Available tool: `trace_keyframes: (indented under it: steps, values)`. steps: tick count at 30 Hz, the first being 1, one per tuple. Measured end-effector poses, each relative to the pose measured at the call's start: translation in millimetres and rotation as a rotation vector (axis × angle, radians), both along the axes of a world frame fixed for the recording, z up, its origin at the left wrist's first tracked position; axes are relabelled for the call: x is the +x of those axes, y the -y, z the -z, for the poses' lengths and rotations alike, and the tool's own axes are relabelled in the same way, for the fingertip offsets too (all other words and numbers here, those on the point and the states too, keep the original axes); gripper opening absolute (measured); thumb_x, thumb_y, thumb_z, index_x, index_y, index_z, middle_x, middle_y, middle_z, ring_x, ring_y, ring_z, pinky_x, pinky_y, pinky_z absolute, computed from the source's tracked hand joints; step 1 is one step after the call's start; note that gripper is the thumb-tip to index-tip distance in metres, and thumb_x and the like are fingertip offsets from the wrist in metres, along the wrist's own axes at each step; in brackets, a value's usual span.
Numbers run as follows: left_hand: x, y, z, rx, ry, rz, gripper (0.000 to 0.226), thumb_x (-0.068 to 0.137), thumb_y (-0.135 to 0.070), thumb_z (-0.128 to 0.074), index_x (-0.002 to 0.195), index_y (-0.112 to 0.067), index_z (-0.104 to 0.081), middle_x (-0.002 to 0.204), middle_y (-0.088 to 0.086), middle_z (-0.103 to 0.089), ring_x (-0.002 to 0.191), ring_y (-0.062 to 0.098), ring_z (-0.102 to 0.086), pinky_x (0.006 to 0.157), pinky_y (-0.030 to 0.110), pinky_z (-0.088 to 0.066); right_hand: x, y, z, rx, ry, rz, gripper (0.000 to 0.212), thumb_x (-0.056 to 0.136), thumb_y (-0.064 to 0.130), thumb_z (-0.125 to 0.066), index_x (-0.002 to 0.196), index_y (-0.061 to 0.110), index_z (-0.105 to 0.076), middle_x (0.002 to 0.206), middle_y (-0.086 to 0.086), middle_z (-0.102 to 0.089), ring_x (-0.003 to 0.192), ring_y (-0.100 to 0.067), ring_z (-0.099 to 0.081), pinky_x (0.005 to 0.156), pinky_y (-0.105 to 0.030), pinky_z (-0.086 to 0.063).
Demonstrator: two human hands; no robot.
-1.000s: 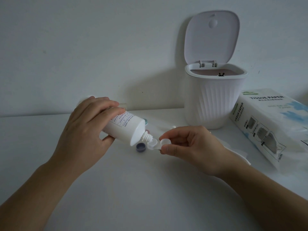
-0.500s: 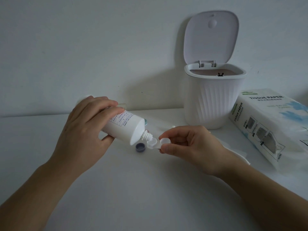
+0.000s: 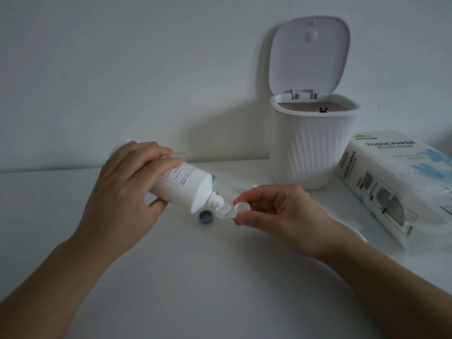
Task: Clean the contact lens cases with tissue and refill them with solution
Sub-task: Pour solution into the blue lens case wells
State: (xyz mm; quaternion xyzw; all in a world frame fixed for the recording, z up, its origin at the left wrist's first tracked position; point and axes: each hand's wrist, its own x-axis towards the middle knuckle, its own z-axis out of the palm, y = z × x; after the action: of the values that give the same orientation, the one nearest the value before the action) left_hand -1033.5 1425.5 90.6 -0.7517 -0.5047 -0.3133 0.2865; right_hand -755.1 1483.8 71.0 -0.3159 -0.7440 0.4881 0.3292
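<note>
our left hand (image 3: 122, 192) grips tilted solution bottle (image 3: 182, 189), nozzle over lens case (image 3: 227, 210); our right hand (image 3: 276, 214) pinches case; purple cap (image 3: 206, 217) beside.

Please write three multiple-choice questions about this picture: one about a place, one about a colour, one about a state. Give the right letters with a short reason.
1. Where is the nozzle of the solution bottle?
A. over a well of the lens case
B. inside the bin
C. on the tissue pack

2. What colour is the loose cap on the table?
A. red
B. purple-grey
C. yellow

3. How is the lid of the bin?
A. closed
B. missing
C. raised open

Answers: 1 A, the left hand tilts the bottle onto the case pinched by the right hand; 2 B, it looks dull purple; 3 C, it stands upright.
</note>
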Motion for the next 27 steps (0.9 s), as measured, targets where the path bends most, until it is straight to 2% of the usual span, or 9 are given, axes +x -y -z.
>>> trace_keyframes:
  steps: [5,9,13,22,27]
  values:
    - [-0.2,-0.5,0.0,-0.006,-0.001,-0.005,0.058,0.065,0.008,-0.083,0.12,-0.006,-0.069,0.125,0.013,-0.064,0.121,0.037,-0.058,0.113,0.051,-0.037,0.4,0.5,-0.8,0.004,0.001,0.006,0.015,0.085,0.024,-0.08,0.1,0.026,-0.077,0.092,0.003,-0.08,0.091,-0.015,-0.076,0.093,-0.04,-0.058]
    - [0.2,-0.6,0.3,-0.002,0.001,-0.004,0.059,0.064,0.009,-0.082,0.12,-0.005,-0.069,0.124,0.013,-0.064,0.121,0.037,-0.058,0.113,0.051,-0.037,0.3,0.5,-1.0,0.01,0.015,0.012,0.017,0.085,0.026,-0.08,0.101,0.027,-0.077,0.092,0.003,-0.079,0.091,-0.015,-0.076,0.093,-0.041,-0.058]
    - [0.0,-0.5,0.2,0.001,-0.001,-0.004,0.059,0.065,0.009,-0.082,0.121,-0.006,-0.068,0.125,0.013,-0.064,0.122,0.036,-0.057,0.114,0.05,-0.036,0.4,0.3,-1.3,0.009,0.005,0.002,0.016,0.085,0.025,-0.079,0.1,0.029,-0.076,0.091,0.005,-0.08,0.091,-0.012,-0.076,0.094,-0.035,-0.056]
    - [0.0,-0.2,1.3,-0.001,0.011,-0.007,0.062,0.064,0.009,-0.082,0.121,-0.007,-0.067,0.126,0.012,-0.063,0.122,0.036,-0.056,0.112,0.052,-0.038,0.4,0.6,-1.7,0.016,-0.009,0.001,0.016,0.085,0.025,-0.079,0.1,0.03,-0.076,0.092,0.004,-0.08,0.092,-0.014,-0.076,0.093,-0.038,-0.057]
    - [-0.5,-0.5,1.0,0.016,0.008,-0.001,0.061,0.064,0.008,-0.082,0.121,-0.007,-0.067,0.125,0.012,-0.063,0.121,0.036,-0.057,0.112,0.051,-0.038,0.8,0.5,-1.5,0.013,-0.019,-0.005,0.015,0.086,0.023,-0.079,0.1,0.028,-0.076,0.092,0.005,-0.08,0.092,-0.013,-0.076,0.094,-0.035,-0.056]
